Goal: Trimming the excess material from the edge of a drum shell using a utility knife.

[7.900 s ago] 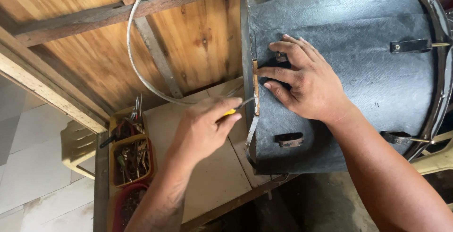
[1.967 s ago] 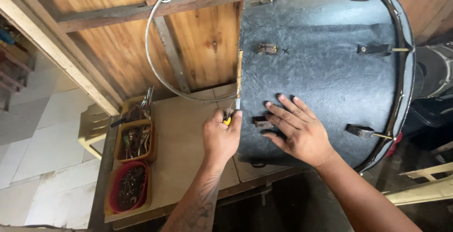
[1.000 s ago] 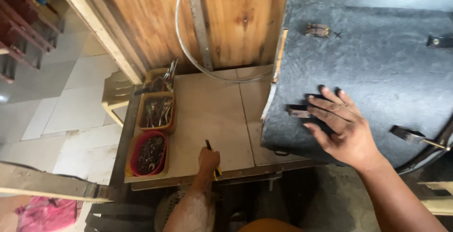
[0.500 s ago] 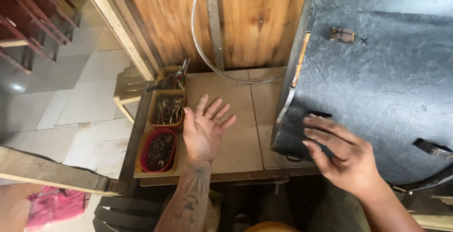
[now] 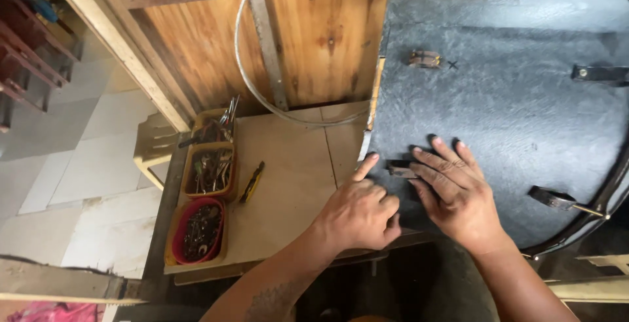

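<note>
A large drum with a dark grey shell (image 5: 517,112) lies on its side on a plywood bench (image 5: 295,178). My right hand (image 5: 455,194) rests flat on the shell, fingers spread beside a small metal lug (image 5: 400,169). My left hand (image 5: 359,212) is at the shell's lower left edge, index finger pointing up onto it, the other fingers curled; it holds nothing. A yellow-handled screwdriver (image 5: 252,182) lies on the bench to the left, apart from both hands.
Yellow trays of tools (image 5: 211,165) and a red bowl of small hardware (image 5: 198,230) stand at the bench's left end. A metal hoop (image 5: 262,99) leans on the wooden wall. More lugs (image 5: 424,58) and a dark rim (image 5: 590,214) are on the drum.
My left hand put the screwdriver down on the bench, opened, then came back to the drum's edge. The view shifted left and back right.
</note>
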